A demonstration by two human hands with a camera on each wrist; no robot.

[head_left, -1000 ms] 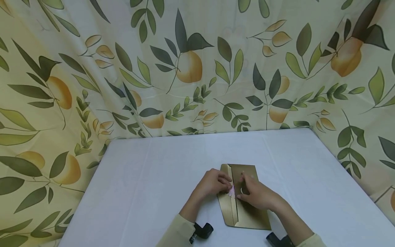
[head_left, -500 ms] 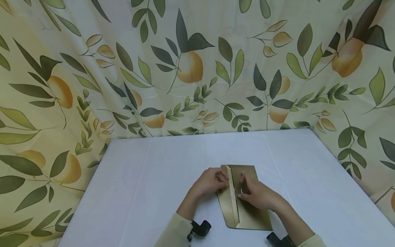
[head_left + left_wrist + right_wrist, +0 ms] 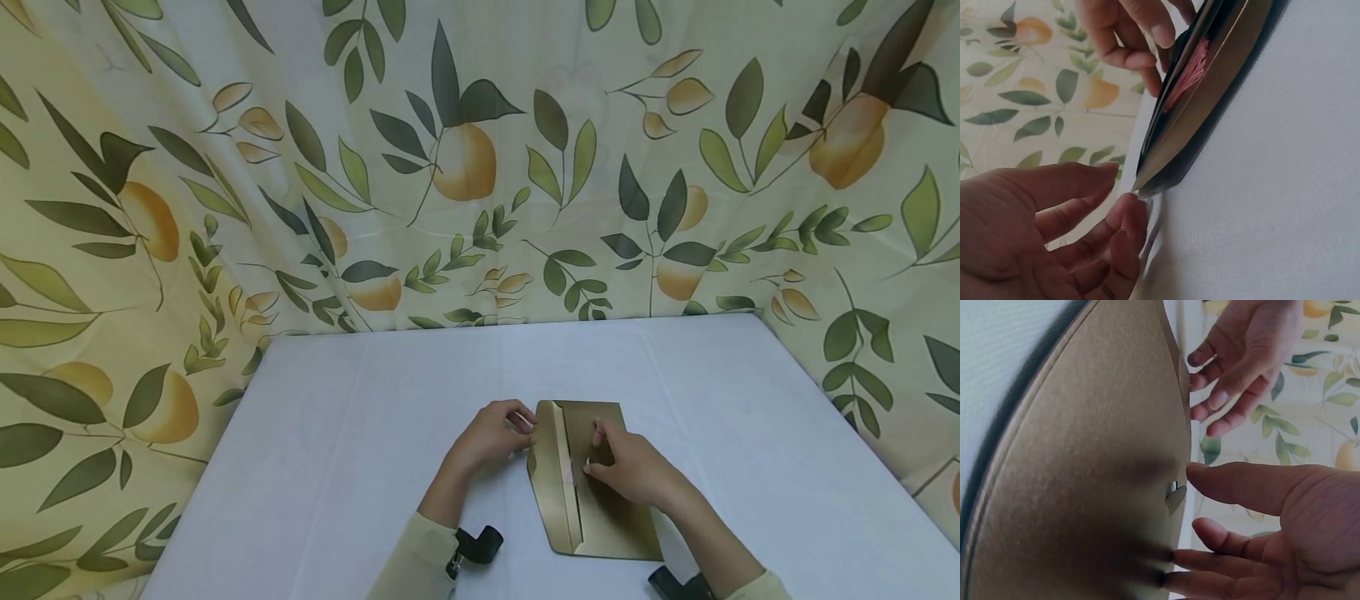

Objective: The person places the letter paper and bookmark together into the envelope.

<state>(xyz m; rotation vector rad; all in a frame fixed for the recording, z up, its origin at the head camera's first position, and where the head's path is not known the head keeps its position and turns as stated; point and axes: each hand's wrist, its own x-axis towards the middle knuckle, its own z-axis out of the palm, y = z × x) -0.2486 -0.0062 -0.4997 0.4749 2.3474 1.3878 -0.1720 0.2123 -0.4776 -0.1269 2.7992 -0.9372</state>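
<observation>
A gold paper envelope (image 3: 618, 517) lies on the table with its flap (image 3: 551, 500) folded out to the left. Pink strands like a tassel (image 3: 1191, 72) show inside its mouth in the left wrist view. My left hand (image 3: 495, 435) is at the flap's outer edge, fingers loosely bent and fingertips right by the paper, thumb apart from them. Over the body of the envelope is my right hand (image 3: 637, 467), its thumb and fingers spread, several fingertips at the surface. Beside that thumb, a small tab (image 3: 1176, 499) stands up from the paper in the right wrist view.
The envelope rests on a white-covered table (image 3: 390, 417), near the front. Behind and left of it hangs a curtain (image 3: 465, 250) printed with leaves and fruit. A black wrist camera (image 3: 480, 546) sits at the left sleeve and another camera (image 3: 678, 583) at the right wrist.
My left hand has moved left from the envelope's mouth to the flap's outer edge. The pink strands have gone down into the envelope. The right hand has shifted only slightly.
</observation>
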